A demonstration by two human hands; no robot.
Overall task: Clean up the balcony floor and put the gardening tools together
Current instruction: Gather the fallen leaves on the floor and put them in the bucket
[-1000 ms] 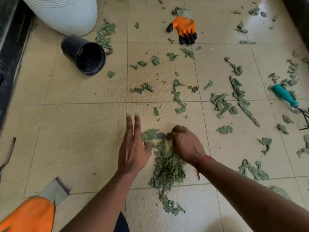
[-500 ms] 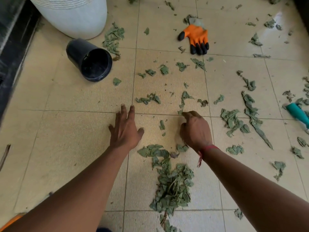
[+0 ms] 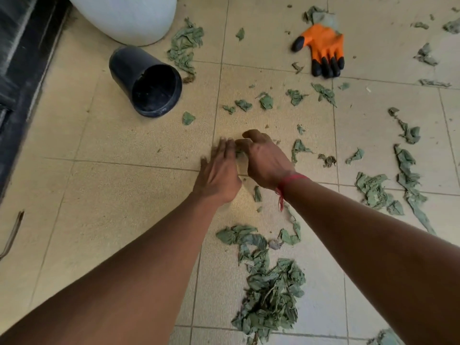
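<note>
Down on the beige tiled balcony floor (image 3: 104,220) it's a proper mess lol. Biggest thing is the white planter (image 3: 129,18) at the top left, cut off by the frame, so no idea what's in it. Just below it a black plastic pot (image 3: 127,66) lies on its side, mouth toward the camera, and all I can see inside is its dark wall and bottom. Then there's the leaf pile (image 3: 271,295) low down between the forearms, with loose torn leaves (image 3: 373,190) scattered all over the right side. An orange glove (image 3: 323,43) with black fingertips lies flat at the top right, well apart from the pot. The left hand (image 3: 219,173) is flat on the tile, fingers straight and together. The right hand (image 3: 267,158) is just beside it, fingers curled down over a small leaf scrap (image 3: 239,153) between the two hands; can't tell if it's actually pinching it. Half a second ago the hands were apart and closer in. They've reached further out and come together, and the teal-handled tool at the right edge has dropped out of view.
</note>
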